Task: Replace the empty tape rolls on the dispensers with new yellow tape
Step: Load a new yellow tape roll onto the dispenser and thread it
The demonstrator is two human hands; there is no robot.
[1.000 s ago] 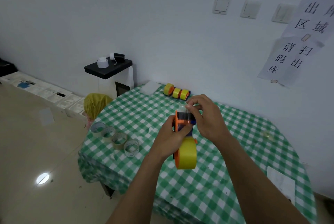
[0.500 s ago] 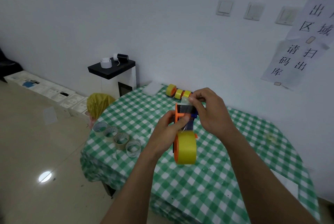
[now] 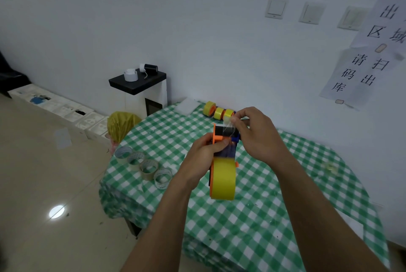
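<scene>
Above the green checked table I hold an orange tape dispenser with a full yellow tape roll mounted at its lower end. My left hand grips the dispenser's body from the left. My right hand pinches the free end of the tape at the dispenser's head and holds it stretched over the black blade area. Several empty tape cores lie in a row at the table's left edge. Three dispensers loaded with yellow tape sit at the far edge by the wall.
A white foam sheet lies at the table's far corner. A yellow bag and a white cabinet with a black top stand left of the table. White trays line the wall on the floor. A paper sheet lies at the table's right edge.
My right hand has drawn the tape end up over the dispenser's head. Both hands and the dispenser have stayed at about the same place over the table.
</scene>
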